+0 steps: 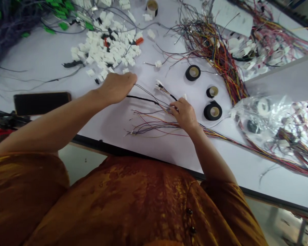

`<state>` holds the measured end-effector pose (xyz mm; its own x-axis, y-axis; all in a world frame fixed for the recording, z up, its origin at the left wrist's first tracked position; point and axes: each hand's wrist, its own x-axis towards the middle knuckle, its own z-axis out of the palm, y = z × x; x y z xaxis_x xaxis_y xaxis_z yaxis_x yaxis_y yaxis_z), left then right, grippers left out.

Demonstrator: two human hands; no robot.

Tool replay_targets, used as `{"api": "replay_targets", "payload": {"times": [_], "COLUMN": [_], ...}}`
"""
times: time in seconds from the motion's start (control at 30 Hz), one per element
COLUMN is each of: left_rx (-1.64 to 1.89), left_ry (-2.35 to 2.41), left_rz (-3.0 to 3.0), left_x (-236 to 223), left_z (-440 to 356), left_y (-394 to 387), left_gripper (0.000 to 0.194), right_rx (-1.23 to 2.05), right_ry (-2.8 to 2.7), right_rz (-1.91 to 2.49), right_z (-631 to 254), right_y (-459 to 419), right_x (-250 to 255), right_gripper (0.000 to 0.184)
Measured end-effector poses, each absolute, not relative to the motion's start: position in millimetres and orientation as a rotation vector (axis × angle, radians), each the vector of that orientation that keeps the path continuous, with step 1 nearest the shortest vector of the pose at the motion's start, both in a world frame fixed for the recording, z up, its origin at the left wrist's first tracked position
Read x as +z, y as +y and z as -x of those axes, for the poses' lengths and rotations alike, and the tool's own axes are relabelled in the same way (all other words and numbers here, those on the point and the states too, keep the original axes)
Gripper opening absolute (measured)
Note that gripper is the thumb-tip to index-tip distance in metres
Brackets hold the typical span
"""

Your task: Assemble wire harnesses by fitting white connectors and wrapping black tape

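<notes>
The right hand (pixel 183 114) is closed on a bundle of thin coloured wires (pixel 156 123) near the front edge of the worktop (pixel 113 126) — the left hand (pixel 116 88), palm down, sits at their far ends, whether gripping hidden, below a heap of white connectors (pixel 107 51)
</notes>
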<state>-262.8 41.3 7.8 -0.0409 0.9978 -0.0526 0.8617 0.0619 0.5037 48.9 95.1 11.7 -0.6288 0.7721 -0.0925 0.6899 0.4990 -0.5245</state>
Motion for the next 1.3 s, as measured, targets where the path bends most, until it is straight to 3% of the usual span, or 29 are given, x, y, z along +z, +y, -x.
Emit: {"api": "replay_targets", "payload": {"times": [0.13,0.27,0.43,0.5,0.57,0.87,1.13,1.3], "left_rx": [0.391,0.415,0.93,1.078,1.06,0.932,0.977,0.905], "left_ry": [2.058,2.192,2.091,1.994,1.892,1.84,1.81,1.759], "left_rz": [-1.939,-1.981,-1.804,-1.642,-1.553,-1.612,-1.582,-1.73], "left_x": [16,18,10,3,-3,-10,-18,-23], "left_z": [259,253,242,237,231,226,228,229], "left_y": [26,16,9,7,7,6,1,3], "left_gripper": [0.015,0.016,0.019,0.035,0.042,0.029,0.028,0.023], "right_rx": [0.766,1.136,1.717,1.843,1.898,1.95,2.075,2.15], "right_ry": [-2.519,-2.396,-1.844,-1.62,-1.488,-1.325,-1.296,-1.548], "right_rz": [1.11,0.951,1.04,1.107,1.132,1.204,1.163,1.033], "right_z": [-7,42,69,66,59,35,25,41], "right_y": [103,110,110,110,113,120,119,119], "right_x": [14,5,-8,-9,-7,-4,-5,4], "right_gripper": [0.021,0.012,0.014,0.016,0.02,0.041,0.046,0.036]}}
